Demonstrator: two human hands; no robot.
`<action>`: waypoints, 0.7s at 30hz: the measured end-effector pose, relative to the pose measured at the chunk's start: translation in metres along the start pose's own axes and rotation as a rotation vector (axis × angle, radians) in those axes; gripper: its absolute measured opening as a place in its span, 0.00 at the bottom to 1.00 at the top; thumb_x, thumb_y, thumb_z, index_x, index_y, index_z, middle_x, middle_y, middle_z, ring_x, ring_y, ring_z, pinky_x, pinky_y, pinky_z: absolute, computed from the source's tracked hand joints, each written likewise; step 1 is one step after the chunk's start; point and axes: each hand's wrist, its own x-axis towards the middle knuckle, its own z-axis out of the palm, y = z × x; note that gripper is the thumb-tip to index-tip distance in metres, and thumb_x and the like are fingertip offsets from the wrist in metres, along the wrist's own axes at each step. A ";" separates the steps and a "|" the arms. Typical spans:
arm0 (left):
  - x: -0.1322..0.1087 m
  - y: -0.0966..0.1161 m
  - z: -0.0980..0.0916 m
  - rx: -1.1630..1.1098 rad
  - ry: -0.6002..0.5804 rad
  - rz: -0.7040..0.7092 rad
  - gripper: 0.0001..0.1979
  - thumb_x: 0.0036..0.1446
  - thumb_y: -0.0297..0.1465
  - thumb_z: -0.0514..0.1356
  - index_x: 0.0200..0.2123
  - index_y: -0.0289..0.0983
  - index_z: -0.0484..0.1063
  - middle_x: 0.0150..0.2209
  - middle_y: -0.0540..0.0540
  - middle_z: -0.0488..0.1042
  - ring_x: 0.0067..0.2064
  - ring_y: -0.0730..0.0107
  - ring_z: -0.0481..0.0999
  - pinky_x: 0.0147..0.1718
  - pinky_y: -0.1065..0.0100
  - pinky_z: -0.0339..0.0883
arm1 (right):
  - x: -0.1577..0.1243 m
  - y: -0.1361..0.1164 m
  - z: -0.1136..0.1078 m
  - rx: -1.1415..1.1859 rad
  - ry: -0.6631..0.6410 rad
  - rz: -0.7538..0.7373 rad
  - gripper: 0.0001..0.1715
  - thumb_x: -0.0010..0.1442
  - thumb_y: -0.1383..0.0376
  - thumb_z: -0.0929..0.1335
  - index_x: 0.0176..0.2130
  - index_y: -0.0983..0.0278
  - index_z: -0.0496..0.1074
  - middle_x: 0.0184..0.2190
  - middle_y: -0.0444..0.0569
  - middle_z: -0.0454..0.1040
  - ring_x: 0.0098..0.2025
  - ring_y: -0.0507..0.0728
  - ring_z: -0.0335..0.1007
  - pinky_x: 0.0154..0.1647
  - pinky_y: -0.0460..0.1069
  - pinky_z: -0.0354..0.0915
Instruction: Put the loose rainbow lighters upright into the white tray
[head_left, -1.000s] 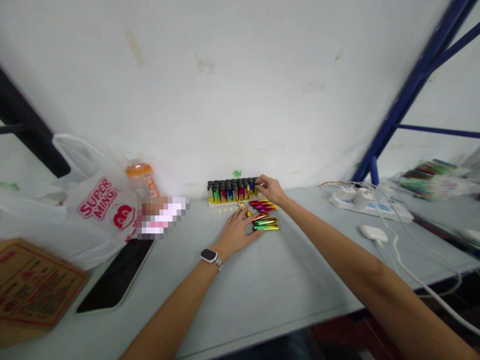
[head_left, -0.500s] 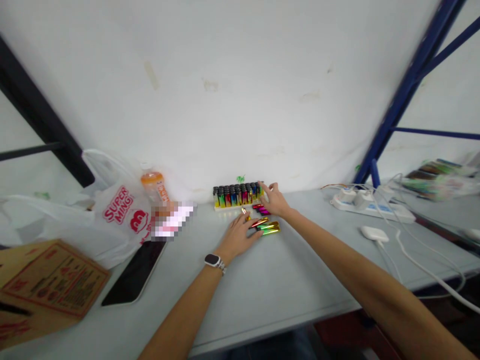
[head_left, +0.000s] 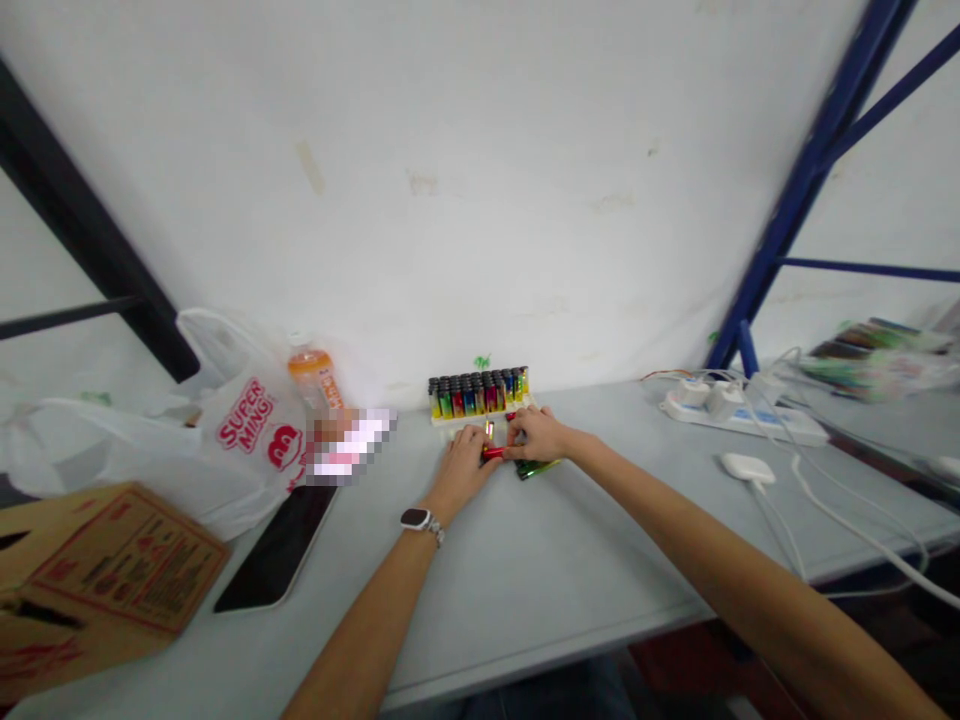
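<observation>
A tray of upright lighters (head_left: 478,392) with black tops stands on the grey table (head_left: 570,560) against the white wall. Just in front of it lie loose shiny lighters (head_left: 534,467) in green, gold and red. My left hand (head_left: 466,462), with a watch on the wrist, and my right hand (head_left: 538,435) meet over them. Both pinch a red lighter (head_left: 493,452) lying between them, one at each end. The right hand covers most of the loose lighters.
At the left lie a white plastic bag (head_left: 225,430), an orange-capped bottle (head_left: 313,375), a dark tablet (head_left: 276,550) and a cardboard box (head_left: 90,580). At the right are a power strip (head_left: 739,410), white cables, a charger (head_left: 748,466) and a blue rack frame (head_left: 802,180).
My right hand has drawn back from the tray's right end down onto the loose lighters. Both hands have closed together on a red lighter. The camera has shifted a little.
</observation>
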 end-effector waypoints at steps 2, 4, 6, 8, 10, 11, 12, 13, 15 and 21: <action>0.001 -0.001 -0.003 -0.019 0.014 0.006 0.05 0.58 0.32 0.62 0.38 0.38 0.72 0.43 0.44 0.71 0.47 0.60 0.70 0.47 0.58 0.66 | 0.001 0.001 0.002 0.074 0.029 -0.026 0.17 0.52 0.53 0.73 0.33 0.64 0.78 0.38 0.53 0.76 0.45 0.62 0.67 0.49 0.55 0.56; 0.003 -0.001 -0.009 -0.081 0.057 0.010 0.05 0.58 0.32 0.62 0.38 0.38 0.73 0.41 0.45 0.71 0.46 0.61 0.70 0.46 0.60 0.66 | 0.000 0.003 0.005 0.238 0.078 -0.043 0.15 0.53 0.55 0.73 0.32 0.65 0.77 0.33 0.50 0.76 0.38 0.58 0.68 0.44 0.52 0.58; 0.005 0.002 -0.015 -0.177 0.130 -0.016 0.05 0.58 0.33 0.63 0.37 0.38 0.74 0.39 0.45 0.71 0.45 0.62 0.71 0.45 0.61 0.66 | -0.002 0.003 0.009 0.492 0.175 -0.043 0.16 0.54 0.54 0.72 0.32 0.66 0.77 0.29 0.47 0.75 0.33 0.54 0.66 0.37 0.49 0.59; 0.006 0.006 -0.019 -0.273 0.194 -0.059 0.07 0.59 0.35 0.63 0.37 0.38 0.75 0.38 0.46 0.72 0.43 0.64 0.71 0.41 0.64 0.67 | -0.002 -0.001 0.014 0.789 0.302 -0.014 0.19 0.53 0.52 0.72 0.33 0.66 0.76 0.27 0.45 0.74 0.29 0.52 0.64 0.32 0.47 0.59; 0.007 0.011 -0.019 -0.327 0.214 -0.075 0.09 0.59 0.37 0.62 0.37 0.38 0.76 0.37 0.46 0.72 0.40 0.66 0.72 0.36 0.67 0.66 | -0.003 -0.010 0.019 1.037 0.429 0.038 0.21 0.51 0.50 0.72 0.32 0.65 0.75 0.25 0.43 0.71 0.26 0.51 0.61 0.29 0.46 0.58; 0.006 0.013 -0.018 -0.331 0.204 -0.067 0.09 0.59 0.37 0.62 0.37 0.38 0.77 0.36 0.47 0.72 0.39 0.66 0.72 0.35 0.67 0.65 | -0.003 -0.016 0.021 1.118 0.478 0.061 0.21 0.51 0.50 0.72 0.31 0.65 0.74 0.24 0.43 0.70 0.25 0.50 0.59 0.28 0.46 0.57; 0.006 0.016 -0.017 -0.324 0.185 -0.051 0.09 0.59 0.38 0.62 0.36 0.38 0.77 0.35 0.47 0.71 0.38 0.67 0.72 0.35 0.67 0.65 | -0.004 -0.022 0.022 1.167 0.523 0.078 0.20 0.51 0.49 0.72 0.30 0.65 0.74 0.24 0.42 0.69 0.25 0.50 0.59 0.27 0.46 0.57; 0.006 0.018 -0.016 -0.310 0.164 -0.031 0.09 0.59 0.38 0.62 0.35 0.38 0.77 0.35 0.47 0.71 0.38 0.67 0.71 0.35 0.67 0.65 | -0.005 -0.028 0.023 1.189 0.565 0.088 0.20 0.51 0.49 0.72 0.30 0.65 0.73 0.24 0.42 0.69 0.25 0.50 0.59 0.27 0.46 0.57; 0.005 0.022 -0.014 -0.284 0.137 0.006 0.10 0.57 0.39 0.63 0.33 0.38 0.76 0.35 0.47 0.71 0.38 0.67 0.71 0.36 0.67 0.65 | -0.008 -0.040 0.023 1.207 0.651 0.080 0.20 0.53 0.49 0.71 0.30 0.64 0.71 0.24 0.42 0.69 0.26 0.50 0.61 0.29 0.46 0.60; 0.002 0.026 -0.019 -0.358 0.158 0.083 0.07 0.60 0.35 0.60 0.32 0.38 0.74 0.36 0.46 0.72 0.39 0.68 0.71 0.35 0.68 0.64 | -0.020 -0.050 0.021 1.367 0.684 0.154 0.23 0.56 0.44 0.67 0.38 0.59 0.64 0.16 0.34 0.57 0.16 0.47 0.50 0.17 0.43 0.51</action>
